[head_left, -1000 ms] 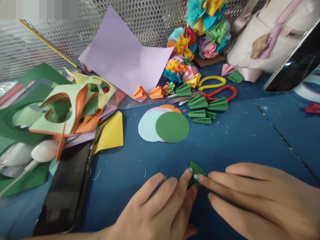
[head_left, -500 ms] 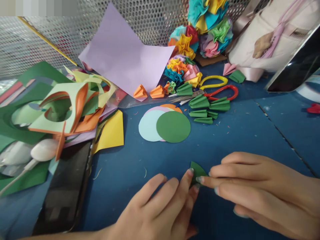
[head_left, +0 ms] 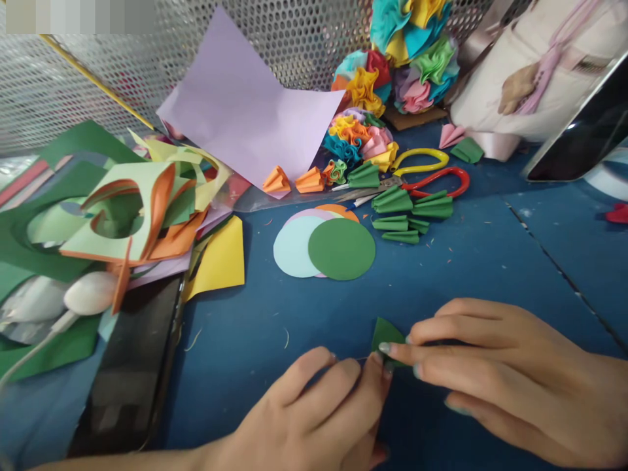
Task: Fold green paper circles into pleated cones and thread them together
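Low in the middle, a small folded piece of green paper (head_left: 385, 331) lies at the fingertips of both hands. My left hand (head_left: 314, 405) has its fingers curled, with thumb and index finger pinched at the paper's near left edge. A thin pale line shows beside that pinch; I cannot tell what it is. From the right, my right hand (head_left: 500, 373) presses its index fingertip on the paper, the other fingers bent alongside. Beyond the hands lies a green paper circle (head_left: 342, 249), overlapping a light blue paper circle (head_left: 296, 247) with lilac and orange ones beneath.
Several folded green pieces (head_left: 391, 199) lie beside scissors with red and yellow handles (head_left: 444, 182). Paper scraps (head_left: 112, 216) and a black phone (head_left: 122, 373) fill the left. Lilac paper (head_left: 245, 104), ruffled paper balls (head_left: 412, 59) and a pale bag (head_left: 495, 78) stand behind.
My left fingertips have drawn in and curled tighter at the paper's near edge. My right index fingertip has slid slightly left over the paper.
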`<control>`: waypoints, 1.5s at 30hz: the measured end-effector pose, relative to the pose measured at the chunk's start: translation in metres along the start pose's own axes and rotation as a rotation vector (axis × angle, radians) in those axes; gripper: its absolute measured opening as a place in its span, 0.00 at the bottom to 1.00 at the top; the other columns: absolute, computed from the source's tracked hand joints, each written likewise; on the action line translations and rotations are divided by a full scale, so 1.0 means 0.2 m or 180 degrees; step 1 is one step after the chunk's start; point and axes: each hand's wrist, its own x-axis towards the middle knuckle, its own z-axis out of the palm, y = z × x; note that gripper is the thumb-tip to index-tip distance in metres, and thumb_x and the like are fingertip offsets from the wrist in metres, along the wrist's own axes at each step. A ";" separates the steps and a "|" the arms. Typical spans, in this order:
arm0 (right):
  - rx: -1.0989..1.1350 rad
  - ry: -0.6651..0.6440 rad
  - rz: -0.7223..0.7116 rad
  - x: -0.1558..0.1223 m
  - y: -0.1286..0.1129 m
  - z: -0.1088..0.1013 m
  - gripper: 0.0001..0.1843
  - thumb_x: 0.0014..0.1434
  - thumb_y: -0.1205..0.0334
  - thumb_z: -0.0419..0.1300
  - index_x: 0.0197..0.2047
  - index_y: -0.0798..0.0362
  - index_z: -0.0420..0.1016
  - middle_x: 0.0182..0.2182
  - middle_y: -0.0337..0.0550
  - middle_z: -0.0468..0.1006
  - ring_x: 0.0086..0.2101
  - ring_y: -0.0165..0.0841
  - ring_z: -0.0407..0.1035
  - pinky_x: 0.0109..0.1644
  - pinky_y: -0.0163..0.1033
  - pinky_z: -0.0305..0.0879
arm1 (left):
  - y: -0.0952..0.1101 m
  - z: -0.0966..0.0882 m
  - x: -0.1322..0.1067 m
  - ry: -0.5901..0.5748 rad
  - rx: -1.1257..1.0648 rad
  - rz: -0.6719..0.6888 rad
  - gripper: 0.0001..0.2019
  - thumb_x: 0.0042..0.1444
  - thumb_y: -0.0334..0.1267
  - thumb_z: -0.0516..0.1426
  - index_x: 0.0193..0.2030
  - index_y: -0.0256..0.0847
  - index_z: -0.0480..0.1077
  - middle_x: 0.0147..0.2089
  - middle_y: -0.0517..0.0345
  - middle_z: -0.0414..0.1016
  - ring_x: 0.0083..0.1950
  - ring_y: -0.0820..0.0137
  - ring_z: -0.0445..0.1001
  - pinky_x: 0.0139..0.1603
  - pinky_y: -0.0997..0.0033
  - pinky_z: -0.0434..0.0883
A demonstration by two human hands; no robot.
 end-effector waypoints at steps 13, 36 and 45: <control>0.0259 -0.0120 -0.0034 -0.02 0.02 -0.02 0.17 0.70 0.70 0.42 0.45 0.52 0.72 0.37 0.40 0.83 0.40 0.29 0.75 0.46 0.36 0.69 | 0.01 0.01 -0.02 0.0066 0.0020 -0.0105 0.13 0.66 0.43 0.52 0.49 0.41 0.75 0.49 0.68 0.79 0.51 0.76 0.68 0.56 0.68 0.60; 0.0746 -0.0822 0.0244 -0.03 0.17 0.00 0.08 0.66 0.58 0.56 0.39 0.53 0.71 0.33 0.41 0.73 0.35 0.32 0.62 0.40 0.39 0.57 | 0.00 -0.05 0.06 -0.0429 -0.0212 -0.0011 0.20 0.66 0.37 0.51 0.63 0.36 0.63 0.46 0.54 0.73 0.44 0.66 0.71 0.53 0.60 0.61; 0.0835 -0.0915 0.0306 -0.04 0.27 -0.15 0.08 0.66 0.63 0.54 0.39 0.52 0.74 0.36 0.42 0.76 0.38 0.33 0.68 0.42 0.38 0.61 | -0.02 -0.11 0.17 -0.0725 -0.0725 -0.0322 0.14 0.66 0.36 0.51 0.57 0.41 0.67 0.51 0.52 0.70 0.50 0.66 0.70 0.55 0.60 0.61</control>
